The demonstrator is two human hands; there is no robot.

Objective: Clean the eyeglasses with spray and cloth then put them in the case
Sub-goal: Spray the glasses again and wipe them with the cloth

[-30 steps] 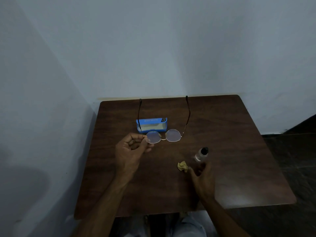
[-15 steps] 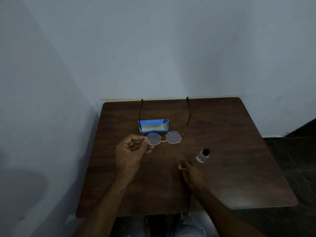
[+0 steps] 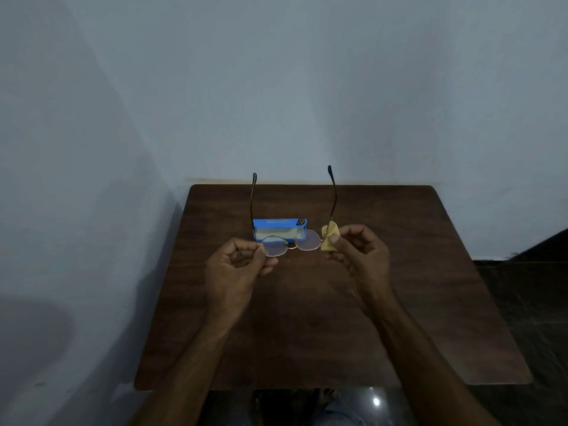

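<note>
Print on blue case illegible

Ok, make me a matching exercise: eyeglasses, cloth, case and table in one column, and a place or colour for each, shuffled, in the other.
Column one:
1. eyeglasses
2. cloth
3. case
4. table

Column two:
A. blue, lying on the tabletop beyond both hands
B. dark brown wood
C. yellow, pinched in the right hand
D. held up by the left hand at one lens rim

Pairs: 1-D, 2-C, 3-A, 4-B
</note>
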